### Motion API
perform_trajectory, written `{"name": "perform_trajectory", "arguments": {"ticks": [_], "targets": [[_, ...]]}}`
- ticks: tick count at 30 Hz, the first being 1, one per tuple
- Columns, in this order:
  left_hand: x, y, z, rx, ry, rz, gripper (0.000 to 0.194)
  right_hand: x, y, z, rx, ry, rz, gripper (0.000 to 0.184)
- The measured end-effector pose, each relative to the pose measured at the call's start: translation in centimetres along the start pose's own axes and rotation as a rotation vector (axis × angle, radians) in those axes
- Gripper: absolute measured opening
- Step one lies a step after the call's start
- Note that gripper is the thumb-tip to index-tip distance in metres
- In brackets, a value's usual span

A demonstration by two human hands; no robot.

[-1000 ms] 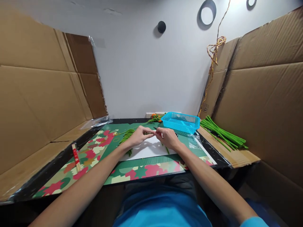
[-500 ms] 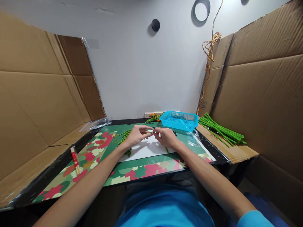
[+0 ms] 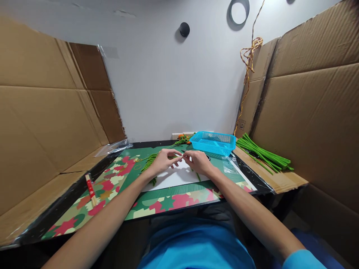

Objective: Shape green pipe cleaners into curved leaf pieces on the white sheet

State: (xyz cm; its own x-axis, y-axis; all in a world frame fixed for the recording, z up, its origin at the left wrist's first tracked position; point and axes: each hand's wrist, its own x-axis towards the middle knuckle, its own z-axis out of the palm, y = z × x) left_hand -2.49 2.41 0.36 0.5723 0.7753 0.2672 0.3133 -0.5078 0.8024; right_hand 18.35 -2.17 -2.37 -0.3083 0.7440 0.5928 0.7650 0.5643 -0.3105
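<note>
My left hand and my right hand meet over a sheet of white paper. Both are closed in a pinch, fingertips almost touching, on a thin green pipe cleaner that mostly hides behind the fingers. A short green piece shows just below my right hand. Beside my left wrist lie several bent green pipe cleaners, partly covered by the hand. Behind my right hand, a black loop, perhaps a scissors handle, peeks out.
A blue mesh basket stands at the back, beside an orange flower with green leaves. Straight green pipe cleaners lie in a bundle on cardboard at right. A red-wrapped stick bundle is at left. Cardboard walls flank the table.
My hands stay together over the paper, with only slight finger movement and the fingertips a little closer. The whole view has shifted very slightly.
</note>
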Motion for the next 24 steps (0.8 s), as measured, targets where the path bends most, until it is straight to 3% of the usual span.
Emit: {"name": "perform_trajectory", "arguments": {"ticks": [24], "targets": [[-0.1,-0.1,0.9,0.040,0.047,0.115,0.021,-1.0,0.5,0.3,0.035,0.031,-0.025,0.016]]}}
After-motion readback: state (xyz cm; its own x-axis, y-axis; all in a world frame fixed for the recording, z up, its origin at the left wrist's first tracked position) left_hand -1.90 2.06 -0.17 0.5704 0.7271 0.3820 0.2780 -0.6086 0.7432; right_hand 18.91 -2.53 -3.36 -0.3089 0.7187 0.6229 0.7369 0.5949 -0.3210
